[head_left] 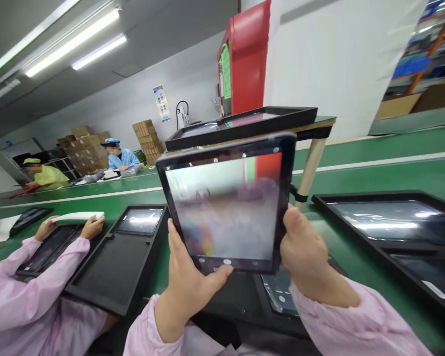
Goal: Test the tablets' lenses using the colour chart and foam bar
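A black-framed tablet [230,207] is held upright and slightly tilted in front of me, its screen showing a blurred live camera picture. My left hand [189,282] grips its lower left edge, with the thumb on the lower bezel by the round shutter button. My right hand [306,247] is wrapped round the right edge, thumb up along the side. Below the tablet, a black tray with a screen panel [282,291] lies partly hidden behind my hands.
Black foam trays [393,217] with glossy panels lie at the right on the green bench [356,163]. Another tray [118,267] lies at the left, beside a co-worker's hands [91,227] holding a white strip. A raised stand [309,168] carries one more tray [244,123].
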A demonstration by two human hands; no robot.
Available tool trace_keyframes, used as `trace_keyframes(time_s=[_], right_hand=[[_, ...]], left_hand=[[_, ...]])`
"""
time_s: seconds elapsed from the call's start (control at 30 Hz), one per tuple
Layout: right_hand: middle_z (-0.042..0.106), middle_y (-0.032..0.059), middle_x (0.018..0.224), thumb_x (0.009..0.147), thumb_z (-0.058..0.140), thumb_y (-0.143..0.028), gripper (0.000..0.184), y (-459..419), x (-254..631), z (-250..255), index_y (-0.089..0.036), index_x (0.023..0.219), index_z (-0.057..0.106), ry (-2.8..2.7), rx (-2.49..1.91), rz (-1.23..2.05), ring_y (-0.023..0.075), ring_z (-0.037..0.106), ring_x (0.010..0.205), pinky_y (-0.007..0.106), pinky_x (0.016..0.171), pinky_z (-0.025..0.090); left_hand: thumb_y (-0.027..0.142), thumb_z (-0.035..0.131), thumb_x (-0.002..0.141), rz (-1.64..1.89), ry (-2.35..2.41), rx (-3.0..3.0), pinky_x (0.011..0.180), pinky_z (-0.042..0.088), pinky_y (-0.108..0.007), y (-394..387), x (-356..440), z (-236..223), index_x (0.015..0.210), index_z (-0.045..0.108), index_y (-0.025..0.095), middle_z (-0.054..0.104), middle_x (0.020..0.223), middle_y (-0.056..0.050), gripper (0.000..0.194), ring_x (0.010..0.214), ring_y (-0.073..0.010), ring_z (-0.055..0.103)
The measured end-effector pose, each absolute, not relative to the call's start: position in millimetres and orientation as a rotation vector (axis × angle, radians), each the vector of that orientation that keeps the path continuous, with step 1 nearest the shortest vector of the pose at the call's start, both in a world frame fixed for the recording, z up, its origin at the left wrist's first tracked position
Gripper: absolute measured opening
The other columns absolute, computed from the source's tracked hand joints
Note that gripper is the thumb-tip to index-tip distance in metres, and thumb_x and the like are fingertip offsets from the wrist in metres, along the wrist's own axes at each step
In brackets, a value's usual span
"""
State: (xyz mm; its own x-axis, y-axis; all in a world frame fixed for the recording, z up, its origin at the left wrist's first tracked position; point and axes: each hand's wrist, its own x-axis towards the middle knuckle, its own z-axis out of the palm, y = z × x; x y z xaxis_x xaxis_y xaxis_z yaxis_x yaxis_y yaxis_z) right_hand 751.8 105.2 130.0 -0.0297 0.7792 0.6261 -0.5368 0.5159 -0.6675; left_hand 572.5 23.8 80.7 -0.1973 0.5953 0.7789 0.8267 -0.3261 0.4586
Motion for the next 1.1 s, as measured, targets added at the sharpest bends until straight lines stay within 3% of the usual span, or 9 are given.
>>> trace_keyframes(time_s=[0.1,0.2,0.33,0.6,0.83,0.9,0.97,1.03,1.1], right_hand=[[0.075,-0.0067,0.097,0.094,0.056,-0.055,0.025,101.4,742.7,154.9,-0.041,0.097,0.076,-1.235,-0.147,1.047,0.0233,0.072,0.103,0.039,0.087,0.064],[0.075,-0.0088,0.103,0.091,0.060,-0.059,0.025,97.9,735.1,176.4,-0.040,0.094,0.076,-1.233,-0.112,1.005,0.0234,0.062,0.124,0.039,0.103,0.058],[0.074,-0.0101,0.108,0.088,0.064,-0.059,0.023,96.4,728.2,189.9,-0.040,0.092,0.076,-1.187,-0.128,0.933,0.0227,0.053,0.135,0.040,0.114,0.049],[0.075,-0.0041,0.105,0.078,0.069,-0.069,0.042,90.8,722.6,192.2,-0.034,0.099,0.078,-1.161,-0.225,0.980,0.0261,0.065,0.118,0.041,0.110,0.052],[0.074,0.0008,0.109,0.086,0.062,-0.068,0.046,96.3,726.4,190.0,-0.025,0.099,0.075,-1.230,-0.179,0.981,0.0263,0.064,0.120,0.042,0.101,0.058],[0.074,0.0008,0.109,0.088,0.060,-0.067,0.046,98.7,728.8,185.6,-0.025,0.101,0.074,-1.219,-0.194,0.989,0.0254,0.064,0.120,0.042,0.100,0.058],[0.074,0.0011,0.111,0.090,0.057,-0.066,0.046,98.2,732.3,177.4,-0.026,0.103,0.074,-1.235,-0.220,0.989,0.0253,0.063,0.122,0.041,0.101,0.058],[0.071,0.0013,0.123,0.094,0.053,-0.064,0.046,94.1,737.3,163.5,-0.027,0.112,0.073,-1.311,-0.237,0.961,0.0252,0.059,0.128,0.041,0.106,0.054],[0.058,-0.0017,0.143,0.100,0.047,-0.055,0.044,88.0,743.4,144.1,-0.032,0.133,0.064,-1.407,-0.263,0.896,0.0228,0.048,0.140,0.041,0.115,0.046]], left_hand=[[0.048,0.086,0.066,-1.616,-1.572,-1.760,0.116,0.039,-0.052,19.8,564.2,102.7,0.160,-0.009,0.016,0.020,0.163,-0.028,0.138,0.149,-0.0396,0.032],[0.051,0.086,0.066,-1.615,-1.492,-1.709,0.119,0.034,-0.051,13.7,558.8,119.5,0.160,-0.012,0.018,0.011,0.166,-0.026,0.139,0.153,-0.0390,0.022],[0.051,0.085,0.068,-1.573,-1.440,-1.665,0.122,0.029,-0.052,5.1,557.7,131.7,0.160,-0.012,0.020,0.004,0.167,-0.025,0.137,0.155,-0.0391,0.012],[0.048,0.086,0.068,-1.630,-1.458,-1.650,0.119,0.035,-0.051,-0.9,561.0,131.1,0.160,-0.009,0.019,0.010,0.166,-0.026,0.135,0.153,-0.0395,0.021],[0.048,0.088,0.066,-1.680,-1.396,-1.633,0.117,0.037,-0.053,0.3,561.9,128.4,0.162,-0.001,0.021,0.018,0.165,-0.025,0.134,0.151,-0.0405,0.027],[0.045,0.086,0.070,-1.853,-1.345,-1.678,0.118,0.036,-0.051,2.0,560.0,125.3,0.162,0.009,0.021,0.027,0.163,-0.023,0.123,0.150,-0.0382,0.031],[0.045,0.075,0.083,-2.245,-1.226,-1.712,0.113,0.043,-0.045,5.0,555.6,118.7,0.158,0.028,0.025,0.048,0.152,-0.017,0.090,0.141,-0.0319,0.048],[0.049,0.063,0.092,-2.775,-1.108,-1.663,0.100,0.054,-0.036,9.6,549.6,106.7,0.144,0.051,0.031,0.068,0.130,-0.009,0.056,0.118,-0.0239,0.066],[0.054,0.063,0.091,-3.240,-1.127,-1.561,0.087,0.060,-0.033,15.9,543.8,89.2,0.130,0.064,0.035,0.076,0.112,-0.004,0.044,0.099,-0.0203,0.073]])
